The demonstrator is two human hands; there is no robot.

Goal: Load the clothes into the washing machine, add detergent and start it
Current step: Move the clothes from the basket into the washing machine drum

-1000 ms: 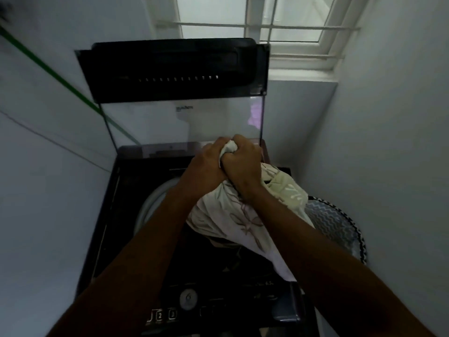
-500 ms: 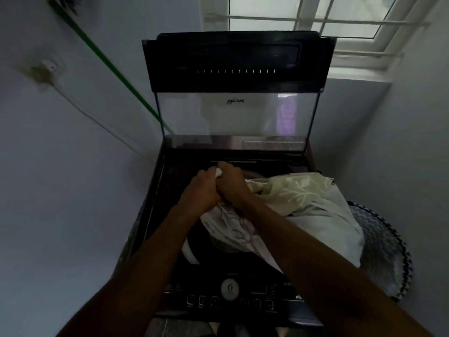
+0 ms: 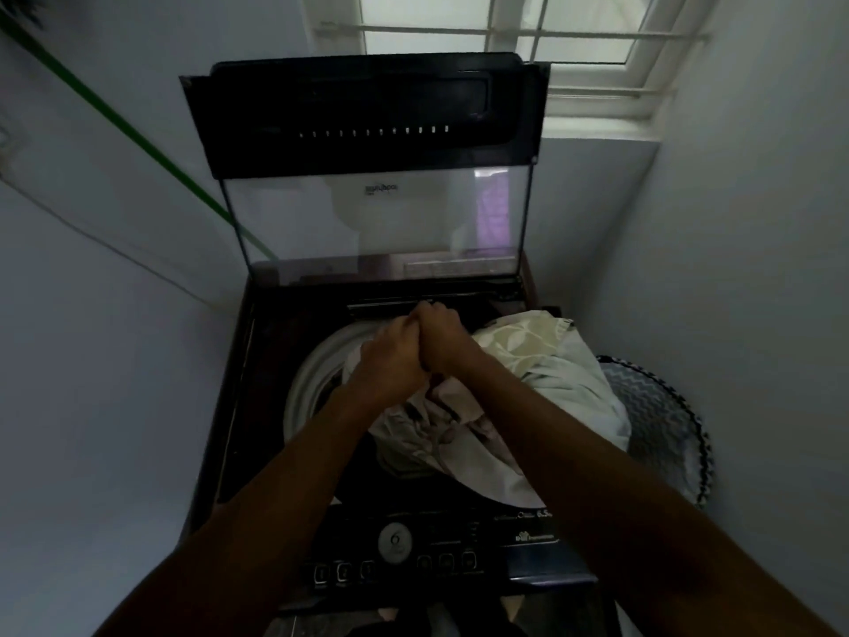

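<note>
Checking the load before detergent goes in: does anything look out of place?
Yes. The pale cloth is only partly in the drum; a big fold spills over the washer's right edge toward the basket. Both hands, left hand and right hand, grip it over the drum.

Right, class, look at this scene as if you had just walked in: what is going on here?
A person is loading a top-loading washing machine whose lid stands open. The left hand and right hand, pressed side by side, grip a pale patterned cloth and hold it over the drum. Part of the cloth hangs over the machine's right edge, above a laundry basket on the floor. The control panel sits nearest the camera.
</note>
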